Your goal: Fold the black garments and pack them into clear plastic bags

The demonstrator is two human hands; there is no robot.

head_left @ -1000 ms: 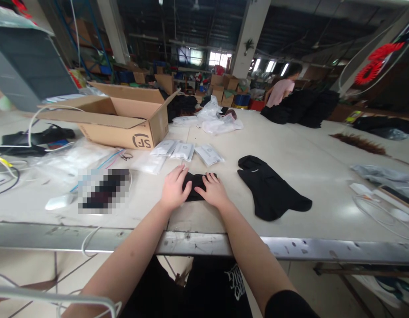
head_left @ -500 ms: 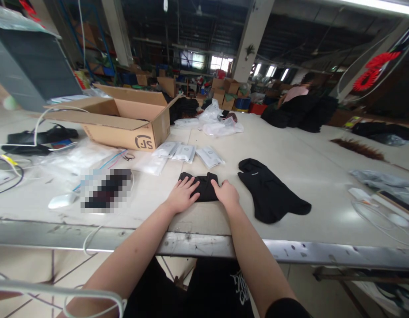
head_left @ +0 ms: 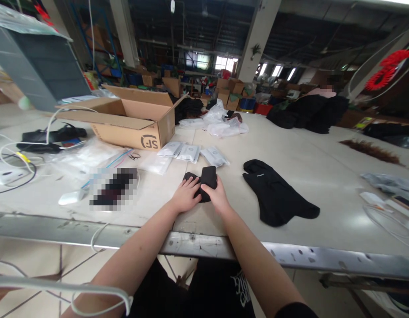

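A small folded black cloth piece [head_left: 209,176] lies near the table's front edge, its right part turned up and over. My left hand [head_left: 187,194] rests flat on its left part with the fingers spread. My right hand [head_left: 215,194] grips the raised right end, thumb on the near face and fingers hidden behind the cloth. To the right, apart from both hands, another black cloth piece [head_left: 279,194] lies spread flat, with a small light label near its top.
Behind my hands lie several white packets [head_left: 189,153]. An open cardboard box [head_left: 128,132] stands at the back left. A white mouse [head_left: 71,197] and clear plastic bags [head_left: 81,159] lie left; cables [head_left: 386,223] lie right. A person [head_left: 320,92] is in the background.
My right hand has moved left, lifting and folding the right end of the black cloth inward. My left hand stays on the cloth. The view has shifted slightly left.
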